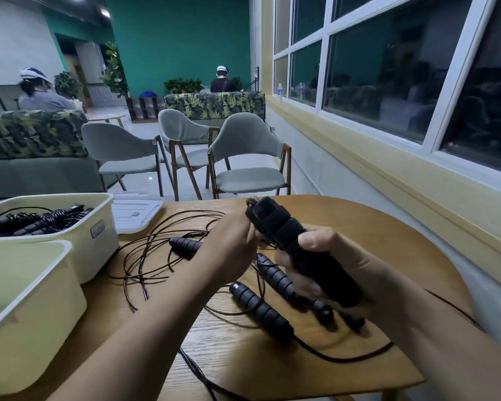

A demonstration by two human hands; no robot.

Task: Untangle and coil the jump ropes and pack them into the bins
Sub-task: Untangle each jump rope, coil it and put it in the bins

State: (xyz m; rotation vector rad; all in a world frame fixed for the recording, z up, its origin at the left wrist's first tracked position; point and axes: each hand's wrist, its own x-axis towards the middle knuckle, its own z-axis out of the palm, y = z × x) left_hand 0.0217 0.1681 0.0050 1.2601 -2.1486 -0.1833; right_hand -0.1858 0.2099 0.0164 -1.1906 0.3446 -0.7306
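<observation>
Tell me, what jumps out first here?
Mid-frame, the right hand grips black handles raised over the table, with the left hand at their top end. Below lies a tangle of thin cords with loose handles. At left, a cream bin holds packed ropes.

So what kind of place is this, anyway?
Most likely a lounge or break area in an office-type building: leaf-print sofas, grey armchairs by a wooden table, and potted plants against a teal wall.
</observation>
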